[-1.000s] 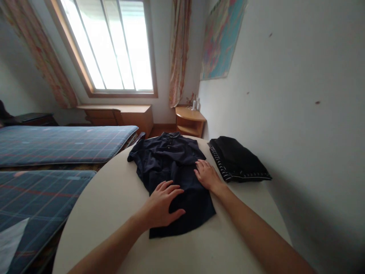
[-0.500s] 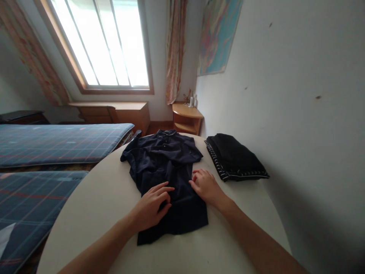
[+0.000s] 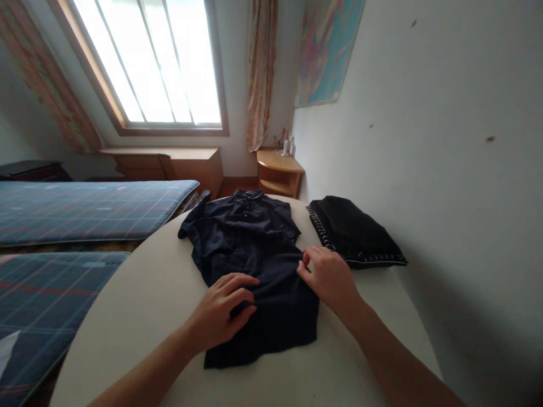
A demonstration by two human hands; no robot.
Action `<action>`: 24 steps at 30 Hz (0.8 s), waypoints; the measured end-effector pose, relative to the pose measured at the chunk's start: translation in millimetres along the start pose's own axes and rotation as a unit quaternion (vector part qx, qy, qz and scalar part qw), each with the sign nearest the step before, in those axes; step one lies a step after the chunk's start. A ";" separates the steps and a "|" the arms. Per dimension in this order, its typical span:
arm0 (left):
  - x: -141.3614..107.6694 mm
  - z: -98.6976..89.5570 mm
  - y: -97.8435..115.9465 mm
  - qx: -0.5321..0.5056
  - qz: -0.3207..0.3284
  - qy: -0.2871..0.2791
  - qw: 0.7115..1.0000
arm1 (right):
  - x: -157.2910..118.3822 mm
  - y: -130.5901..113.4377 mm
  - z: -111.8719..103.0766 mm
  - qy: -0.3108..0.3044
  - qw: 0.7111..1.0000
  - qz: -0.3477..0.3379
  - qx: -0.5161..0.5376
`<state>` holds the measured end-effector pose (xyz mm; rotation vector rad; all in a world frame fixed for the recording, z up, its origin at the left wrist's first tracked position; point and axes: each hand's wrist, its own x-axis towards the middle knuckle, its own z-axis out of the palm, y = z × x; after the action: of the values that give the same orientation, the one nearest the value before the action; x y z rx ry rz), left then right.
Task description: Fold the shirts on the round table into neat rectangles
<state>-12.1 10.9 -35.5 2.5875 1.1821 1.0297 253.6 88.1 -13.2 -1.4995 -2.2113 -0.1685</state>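
Observation:
A dark navy polo shirt [image 3: 254,254] lies front up on the pale round table [image 3: 127,305], its collar at the far end and some creases across it. On the shirt's left lower part rests my left hand [image 3: 224,308], fingers apart and curved over the cloth, gripping nothing. My right hand [image 3: 328,277] is at the shirt's right side edge, its thumb and fingers closed on the fabric, which is drawn out towards it. A folded black garment [image 3: 356,232] with a white-patterned edge lies beyond my right hand.
Two plaid mattresses [image 3: 93,212] are at the left. Behind the table are a wooden desk [image 3: 190,164] and a small corner shelf [image 3: 280,163] with small items. A white wall [image 3: 445,169] runs along the right.
My right hand has moved right, and the shirt's right side has been pulled outward with it, smoothing some folds. My left hand has stayed nearly in place.

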 end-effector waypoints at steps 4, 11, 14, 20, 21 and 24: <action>-2.0 -5.4 -21.2 0.026 -0.102 0.087 0.991 | 5.1 16.6 -3.1 0.041 0.999 0.010 -0.025; -22.0 -21.1 -104.6 0.120 -0.310 0.186 0.925 | -24.4 -42.2 -9.0 -0.136 0.942 -0.249 0.182; -28.4 -18.2 -121.1 0.143 -0.351 0.133 0.916 | -35.3 -59.4 0.5 -0.209 0.910 -0.302 0.194; -27.3 -13.3 -116.2 0.096 -0.341 0.113 0.928 | -20.7 -49.1 14.0 -0.193 0.944 -0.240 0.122; -26.2 -14.7 -114.0 0.083 -0.334 0.131 0.930 | -16.3 -42.7 13.8 -0.173 0.957 -0.200 0.123; -21.4 -20.0 -104.2 0.047 -0.293 0.191 0.935 | -3.5 -17.0 11.1 -0.090 0.983 -0.062 0.147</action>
<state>-99.9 64.3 -69.7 1.9067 1.9696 1.3661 235.9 82.2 -21.9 -1.2601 -2.3478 0.2544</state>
